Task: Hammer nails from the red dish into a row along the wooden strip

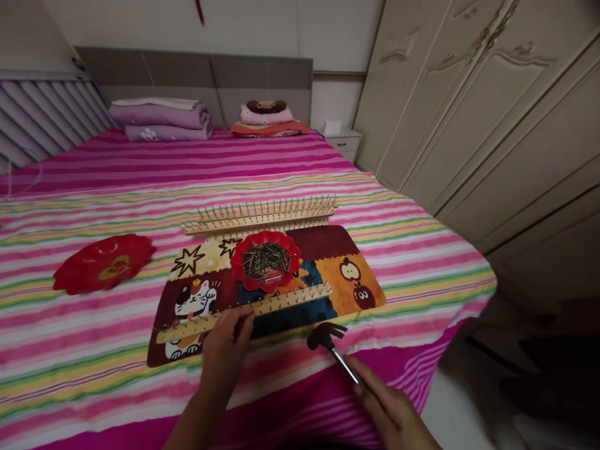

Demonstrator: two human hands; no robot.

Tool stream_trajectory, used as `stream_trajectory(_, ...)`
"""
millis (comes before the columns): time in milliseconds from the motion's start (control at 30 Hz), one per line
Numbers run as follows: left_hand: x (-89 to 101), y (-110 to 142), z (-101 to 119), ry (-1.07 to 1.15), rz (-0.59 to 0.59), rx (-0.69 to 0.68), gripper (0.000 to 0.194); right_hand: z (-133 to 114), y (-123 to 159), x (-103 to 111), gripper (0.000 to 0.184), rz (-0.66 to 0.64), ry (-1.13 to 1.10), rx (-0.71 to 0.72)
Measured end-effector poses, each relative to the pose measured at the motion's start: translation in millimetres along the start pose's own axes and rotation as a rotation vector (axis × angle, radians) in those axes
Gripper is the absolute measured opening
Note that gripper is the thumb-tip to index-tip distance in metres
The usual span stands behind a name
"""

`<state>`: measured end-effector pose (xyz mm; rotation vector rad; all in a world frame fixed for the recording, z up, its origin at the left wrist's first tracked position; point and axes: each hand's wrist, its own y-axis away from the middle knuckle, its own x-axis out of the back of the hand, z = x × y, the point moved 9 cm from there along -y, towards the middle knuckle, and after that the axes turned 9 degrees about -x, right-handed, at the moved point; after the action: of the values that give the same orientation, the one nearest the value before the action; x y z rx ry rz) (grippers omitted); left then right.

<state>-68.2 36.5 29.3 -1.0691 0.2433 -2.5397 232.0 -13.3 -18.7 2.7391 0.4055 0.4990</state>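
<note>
My left hand (227,347) closes on the near edge of a long wooden strip (281,304) studded with small nails. That strip lies across a printed cartoon mat (347,281). My right hand (389,406) grips the metal shaft of a small claw hammer (323,336), whose dark head hangs just above the mat's near edge. Beyond the strip stands a red fluted dish (265,286) heaped with loose nails (265,261). A second nail-studded wooden strip (260,215) lies behind the mat, its nails pointing up.
An empty red dish (103,264) lies on the striped pink bedspread (187,162) to the left. Folded bedding (159,119) sits at the headboard. A cream wardrobe (469,106) stands along the right, beyond the bed's edge. A small bedside cabinet (342,144) stands in the far corner.
</note>
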Motion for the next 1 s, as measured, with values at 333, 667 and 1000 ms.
stream_trajectory(333, -49.5, -91.1, 48.3, -0.456, -0.454, -0.178, 0.019, 106.8, 4.8, 7.9, 0.067, 0.159, -0.471, -0.434)
stream_trajectory(667, -96.1, -115.8, 35.8, -0.420, -0.578, -0.161, 0.017, 112.7, -2.8, 6.5, 0.068, 0.138, -0.489, -0.423)
stream_trajectory(1000, -58.6, -111.4, 43.6, -0.048, -0.533, -0.120, 0.013, 111.0, -3.0, 5.9, 0.067, 0.134, -0.512, -0.422)
